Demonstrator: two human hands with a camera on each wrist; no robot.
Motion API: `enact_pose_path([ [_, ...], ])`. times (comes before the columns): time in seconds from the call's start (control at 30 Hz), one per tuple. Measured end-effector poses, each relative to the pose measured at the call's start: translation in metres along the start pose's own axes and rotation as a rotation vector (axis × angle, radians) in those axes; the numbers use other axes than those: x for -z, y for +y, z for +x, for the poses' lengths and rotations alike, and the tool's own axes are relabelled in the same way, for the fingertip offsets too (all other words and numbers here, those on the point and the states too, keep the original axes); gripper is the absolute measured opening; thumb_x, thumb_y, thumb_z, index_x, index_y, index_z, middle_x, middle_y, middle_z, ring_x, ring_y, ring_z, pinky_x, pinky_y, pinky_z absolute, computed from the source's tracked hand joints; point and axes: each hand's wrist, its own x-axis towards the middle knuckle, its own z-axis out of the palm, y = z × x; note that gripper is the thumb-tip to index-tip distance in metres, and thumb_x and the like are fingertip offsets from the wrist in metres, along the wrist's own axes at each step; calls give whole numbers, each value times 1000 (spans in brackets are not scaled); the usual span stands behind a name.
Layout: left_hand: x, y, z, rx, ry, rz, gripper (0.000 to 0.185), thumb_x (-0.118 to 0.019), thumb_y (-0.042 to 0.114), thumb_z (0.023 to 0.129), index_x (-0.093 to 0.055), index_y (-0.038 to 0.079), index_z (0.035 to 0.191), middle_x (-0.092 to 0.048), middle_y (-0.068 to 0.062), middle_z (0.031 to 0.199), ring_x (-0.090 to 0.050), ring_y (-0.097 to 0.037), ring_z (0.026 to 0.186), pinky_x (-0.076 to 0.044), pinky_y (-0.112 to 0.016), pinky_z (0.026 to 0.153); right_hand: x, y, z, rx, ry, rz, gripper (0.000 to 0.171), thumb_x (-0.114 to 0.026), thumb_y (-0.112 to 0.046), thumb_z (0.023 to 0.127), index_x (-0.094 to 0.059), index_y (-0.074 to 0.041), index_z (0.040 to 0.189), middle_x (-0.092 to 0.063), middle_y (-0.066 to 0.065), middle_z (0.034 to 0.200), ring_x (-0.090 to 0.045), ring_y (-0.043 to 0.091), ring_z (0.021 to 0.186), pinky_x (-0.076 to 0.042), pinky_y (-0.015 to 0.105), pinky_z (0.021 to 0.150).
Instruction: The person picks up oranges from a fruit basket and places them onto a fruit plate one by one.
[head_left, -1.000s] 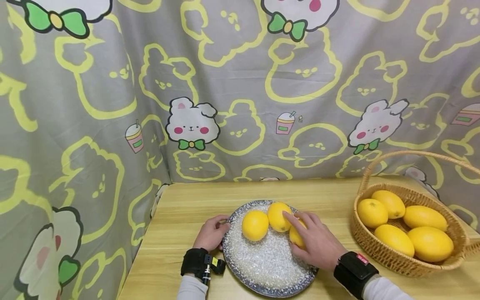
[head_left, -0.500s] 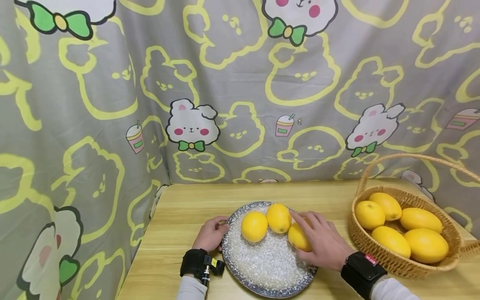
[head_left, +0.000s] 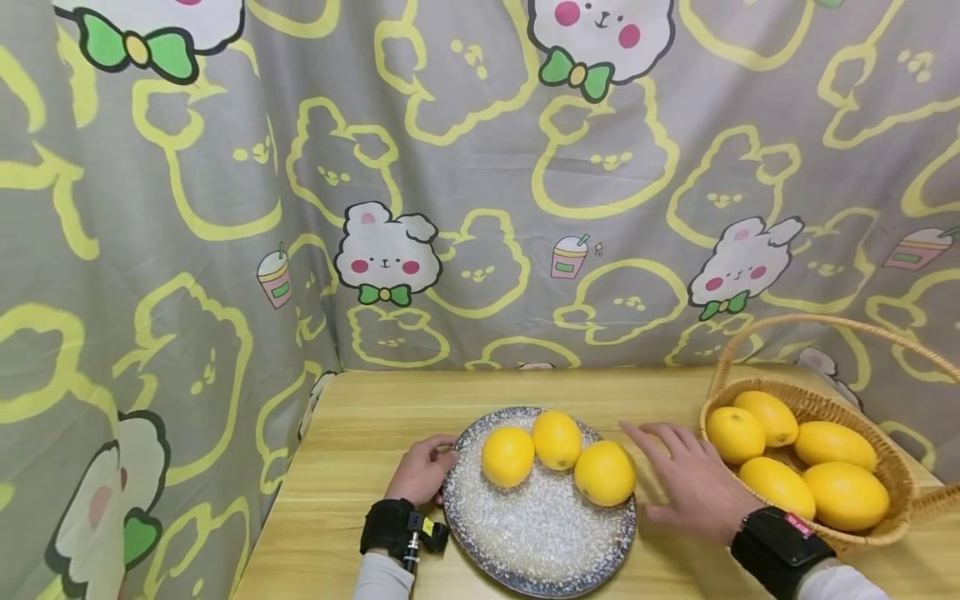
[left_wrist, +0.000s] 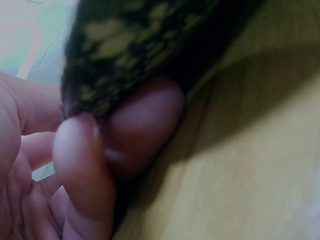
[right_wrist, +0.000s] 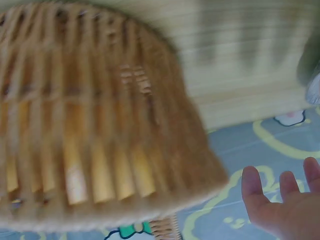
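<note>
A pale wooden table (head_left: 390,417) with a straight grain stands in a corner hung with grey cloth (head_left: 225,208), printed with yellow bear outlines, white bunnies with green bows and small drink cups. No writing can be read on the cloth; the small red tag on the right wristband (head_left: 780,546) is too small to read.

A speckled plate (head_left: 525,542) with a dark blue rim lies near the front of the table. Three lemons sit on its far half in a row running left to right: the left lemon (head_left: 507,456), the middle lemon (head_left: 557,439) just behind and touching it, and the right lemon (head_left: 604,472) by the plate's right rim. They look nearly round from above, so no long axis or pointing end can be told.

The left hand (head_left: 422,469) has its grip clamped on the plate's left rim; the left wrist view shows thumb (left_wrist: 80,170) and a finger pinching the dark edge against the table. The right hand (head_left: 693,483) hovers between the plate and the wicker basket (head_left: 900,508), its grip apart, fingers spread and straight, holding nothing, just beside the right lemon without touching it. The basket stands at the table's right end with a looped handle and holds five more yellow fruits, the longer ones lying roughly left to right.
</note>
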Motion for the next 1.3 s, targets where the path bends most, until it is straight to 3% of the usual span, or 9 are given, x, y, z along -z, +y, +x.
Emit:
enact_pose_path([
  [0.33, 0, -4, 1, 14, 1, 4, 39, -60, 26, 104, -63, 12, 140, -69, -10, 95, -52, -11, 47, -51, -25, 43, 9, 22, -11, -14, 44, -17, 103, -90, -37, 71, -39, -21, 159, -57, 14, 138, -55, 39, 123, -50, 67, 91],
  [0.6, -1, -5, 4, 24, 2, 4, 38, -60, 26, 104, -64, 13, 139, -70, -10, 98, -52, -12, 47, -51, -25, 44, 16, 37, -21, -77, 25, -2, 87, -83, -41, 84, -42, -20, 157, -56, 16, 141, -53, 42, 126, -47, 68, 90],
  [0.77, -1, -3, 3, 21, 0, 2, 39, -60, 25, 104, -64, 12, 140, -69, -11, 98, -52, -12, 47, -52, -26, 44, 16, 45, -28, -105, 28, -5, 84, -81, -46, 87, -41, -22, 157, -57, 15, 141, -54, 43, 126, -47, 70, 89],
  [1.07, -2, -1, 2, 19, 2, 7, 39, -60, 26, 104, -63, 13, 140, -68, -10, 96, -52, -12, 47, -53, -26, 45, 15, 60, -40, -97, 69, 78, 77, -78, -46, 90, -48, -11, 152, -56, 18, 137, -59, 43, 118, -52, 60, 90],
  [1.3, -3, -3, 3, 10, 15, 25, 37, -60, 25, 104, -64, 14, 140, -66, -9, 93, -50, -12, 46, -53, -27, 44, 20, 72, -48, -117, 71, 116, 69, -72, -46, 95, -49, -12, 150, -53, 19, 140, -55, 43, 122, -47, 59, 93],
])
